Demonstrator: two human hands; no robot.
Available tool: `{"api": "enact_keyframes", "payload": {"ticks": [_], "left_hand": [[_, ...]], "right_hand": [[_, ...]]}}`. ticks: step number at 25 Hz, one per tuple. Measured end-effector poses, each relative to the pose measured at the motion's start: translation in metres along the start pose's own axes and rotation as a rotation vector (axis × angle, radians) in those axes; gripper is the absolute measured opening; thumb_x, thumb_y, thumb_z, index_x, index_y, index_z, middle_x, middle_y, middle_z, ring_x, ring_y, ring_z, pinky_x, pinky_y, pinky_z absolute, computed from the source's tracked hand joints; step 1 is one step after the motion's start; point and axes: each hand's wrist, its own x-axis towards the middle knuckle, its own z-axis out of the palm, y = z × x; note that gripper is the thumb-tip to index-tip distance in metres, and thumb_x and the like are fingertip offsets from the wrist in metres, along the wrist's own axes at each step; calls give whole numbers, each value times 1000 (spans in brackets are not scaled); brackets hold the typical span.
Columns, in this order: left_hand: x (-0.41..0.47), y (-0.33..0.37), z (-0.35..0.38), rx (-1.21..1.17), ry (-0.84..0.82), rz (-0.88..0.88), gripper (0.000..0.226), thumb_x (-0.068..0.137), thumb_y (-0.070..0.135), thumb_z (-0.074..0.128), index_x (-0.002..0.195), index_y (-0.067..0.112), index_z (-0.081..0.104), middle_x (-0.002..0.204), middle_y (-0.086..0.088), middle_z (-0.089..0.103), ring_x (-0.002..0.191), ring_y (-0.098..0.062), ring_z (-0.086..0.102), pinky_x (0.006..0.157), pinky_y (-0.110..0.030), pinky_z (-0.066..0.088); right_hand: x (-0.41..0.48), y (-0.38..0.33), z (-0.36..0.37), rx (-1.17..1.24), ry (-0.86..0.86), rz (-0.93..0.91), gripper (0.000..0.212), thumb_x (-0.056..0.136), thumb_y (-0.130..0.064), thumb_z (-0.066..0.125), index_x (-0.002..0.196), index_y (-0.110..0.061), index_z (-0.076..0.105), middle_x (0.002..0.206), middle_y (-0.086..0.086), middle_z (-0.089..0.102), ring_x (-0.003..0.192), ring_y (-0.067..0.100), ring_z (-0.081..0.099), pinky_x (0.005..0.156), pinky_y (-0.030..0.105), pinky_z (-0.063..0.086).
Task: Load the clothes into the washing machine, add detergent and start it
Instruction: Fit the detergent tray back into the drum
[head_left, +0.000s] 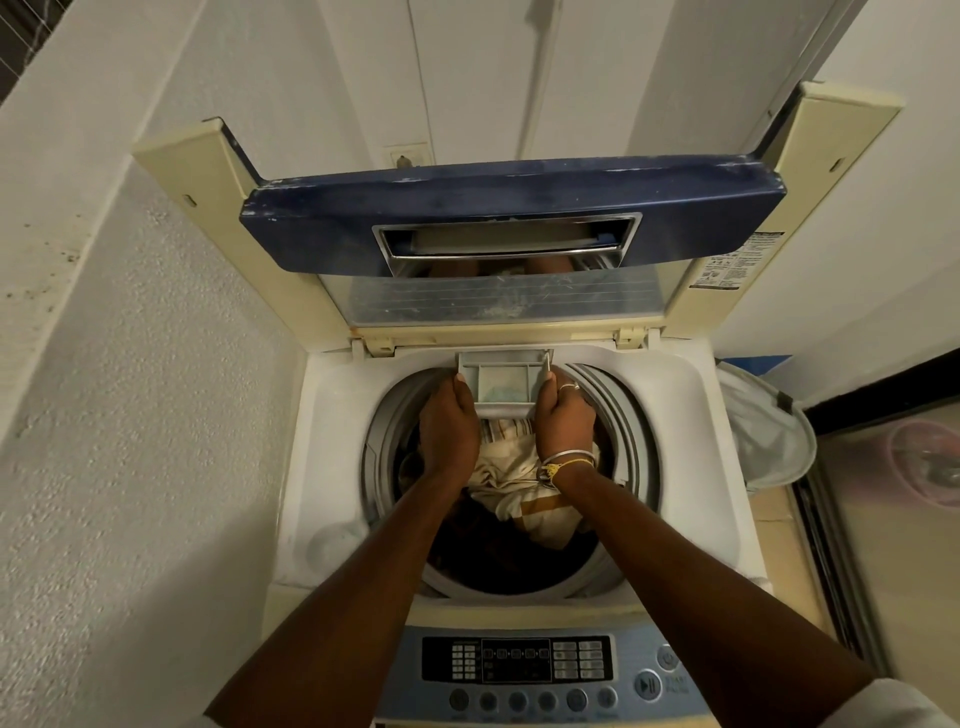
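1. The fingers of both hands are tucked under the front edge of the detergent drawer (501, 376) and out of sight; only thumbs and knuckles show. The lettering on the control panel (519, 670) is too blurred to read, and its lower edge is cut off by the frame.
2. The lid (509, 218) stands raised behind the opening. A mesh laundry basket (769, 431) sits just beside the washing machine (691, 415) on the right, partly hidden by the machine's top, and a textured wall (130, 364) runs along the left. Both forearms reach across the drum and cover part of the clothes (511, 478).
3. The left hand (449, 418) and right hand (563, 415) each have a grip closed on the drawer, one on either side, with thumbs pressed on its top edges.
4. The drawer is grey and sticks out from the back rim over the drum. A pale bluish patch lies in its middle compartment — powder or residue, I cannot tell.
5. The clothes lie inside the drum — a cream cloth with stripes on top, and darker pieces below that are hard to make out.
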Motion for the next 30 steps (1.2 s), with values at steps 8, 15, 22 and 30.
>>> {"api": "enact_keyframes", "payload": {"ticks": [8, 15, 22, 30], "left_hand": [[2, 3, 2, 1, -4, -25, 36, 107, 29, 35, 88, 11, 60, 78, 1, 59, 70, -13, 55, 60, -26, 37], [-2, 1, 5, 23, 24, 16, 32, 107, 27, 36, 84, 17, 57, 76, 2, 57, 70, -14, 55, 64, -27, 38], [-2, 4, 4, -13, -15, -35, 32, 107, 29, 36, 85, 18, 57, 75, 6, 56, 68, -6, 53, 60, -23, 38], [-6, 6, 8, -33, 32, -34, 30, 107, 26, 37, 88, 16, 59, 78, 6, 56, 69, -5, 52, 62, -20, 35]], "right_hand": [[5, 1, 4, -8, -6, 25, 42, 105, -30, 38, 86, -2, 63, 73, 9, 60, 72, 29, 63, 70, 41, 53], [9, 4, 1, -45, -21, 3, 36, 106, -29, 37, 86, -9, 60, 68, 1, 54, 61, 14, 52, 63, 27, 38], [12, 10, 3, -57, -18, -56, 36, 105, -28, 37, 84, -11, 60, 68, 3, 57, 61, 15, 54, 60, 26, 36], [15, 13, 6, -46, -1, -81, 33, 104, -24, 38, 88, -8, 62, 71, 8, 61, 67, 23, 58, 62, 31, 45]]}}
